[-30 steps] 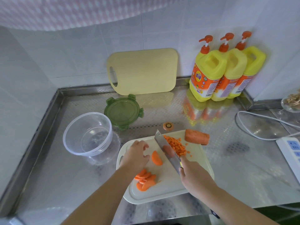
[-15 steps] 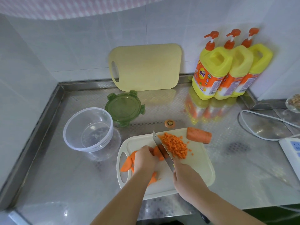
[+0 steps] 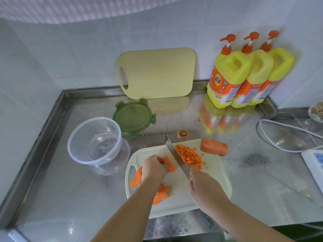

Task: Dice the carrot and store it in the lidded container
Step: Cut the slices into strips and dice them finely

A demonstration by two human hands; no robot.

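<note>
On the white cutting board [image 3: 216,173] my left hand [image 3: 153,169] holds a stack of carrot slices [image 3: 169,163] with curled fingers. My right hand [image 3: 203,186] grips the handle of a knife [image 3: 176,157], whose blade stands just right of those slices. A pile of diced carrot [image 3: 189,155] lies right of the blade. More slices [image 3: 161,193] lie near my left wrist, and one slice [image 3: 136,179] at the board's left edge. An uncut carrot chunk [image 3: 214,146] rests at the board's far right corner. The clear round container [image 3: 94,142] stands empty to the left, its green lid [image 3: 134,117] behind it.
A carrot top [image 3: 183,133] lies on the steel counter behind the board. A yellow cutting board [image 3: 157,72] leans on the tiled wall. Three yellow pump bottles [image 3: 248,74] stand at the back right. A white cable [image 3: 279,135] and a power strip [image 3: 314,163] lie at right.
My left hand gathered the loose slice, drew it against the knife and now holds the stack there. The knife stays beside the diced pile. The camera shifted slightly.
</note>
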